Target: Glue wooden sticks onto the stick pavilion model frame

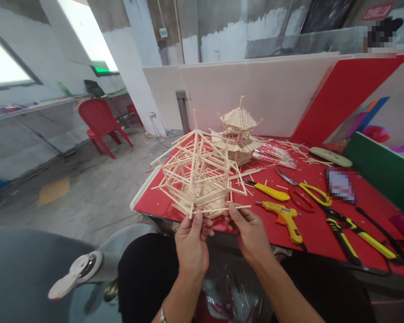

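Observation:
Between both hands a thin wooden stick (218, 209) lies roughly level, at the front of an open pagoda frame (197, 175) built from such sticks. My left hand (192, 242) pinches the stick's left end beside a lower corner of the frame. Thumb and fingers of my right hand (247, 229) close on it further right, and its tip sticks out past them. Behind the frame stands a fuller pagoda model (239, 130) with slatted roofs. To the right of my right hand lies a yellow glue gun (284, 217).
On the red tabletop (237, 242) are a yellow utility knife (269, 190), scissors (301, 184), large black-and-yellow pliers (350, 224) and bagged sticks (276, 154). A green board (384, 175) stands at right. A white flask (97, 265) is at lower left, a red chair (99, 119) beyond.

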Tool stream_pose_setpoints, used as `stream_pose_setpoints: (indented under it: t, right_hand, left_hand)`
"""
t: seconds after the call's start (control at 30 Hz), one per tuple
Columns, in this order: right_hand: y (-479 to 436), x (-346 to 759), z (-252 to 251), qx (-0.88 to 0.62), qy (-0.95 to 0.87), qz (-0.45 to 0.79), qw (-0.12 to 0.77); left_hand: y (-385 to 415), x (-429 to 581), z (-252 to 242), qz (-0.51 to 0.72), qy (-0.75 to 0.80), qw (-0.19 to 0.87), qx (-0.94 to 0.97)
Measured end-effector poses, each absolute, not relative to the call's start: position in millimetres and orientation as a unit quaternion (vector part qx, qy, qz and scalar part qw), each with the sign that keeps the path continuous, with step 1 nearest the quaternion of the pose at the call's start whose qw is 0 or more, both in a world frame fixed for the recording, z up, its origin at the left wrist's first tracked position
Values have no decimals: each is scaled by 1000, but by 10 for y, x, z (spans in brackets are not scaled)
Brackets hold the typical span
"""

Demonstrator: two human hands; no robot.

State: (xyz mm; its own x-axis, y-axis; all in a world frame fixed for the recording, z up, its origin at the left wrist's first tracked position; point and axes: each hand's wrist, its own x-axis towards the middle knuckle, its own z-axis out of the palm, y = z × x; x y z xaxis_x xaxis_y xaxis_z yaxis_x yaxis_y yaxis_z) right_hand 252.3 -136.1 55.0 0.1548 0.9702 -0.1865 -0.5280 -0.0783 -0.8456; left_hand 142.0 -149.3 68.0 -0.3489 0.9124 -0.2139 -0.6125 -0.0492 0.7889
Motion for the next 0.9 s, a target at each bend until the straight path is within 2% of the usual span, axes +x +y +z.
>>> stream_pose_setpoints:
  t: [0.9]
  right_hand:
    - [-1194, 2423, 633, -402, -300, 606, 617]
  left_hand:
    - [-1463, 1348, 738, 710, 435, 530, 160]
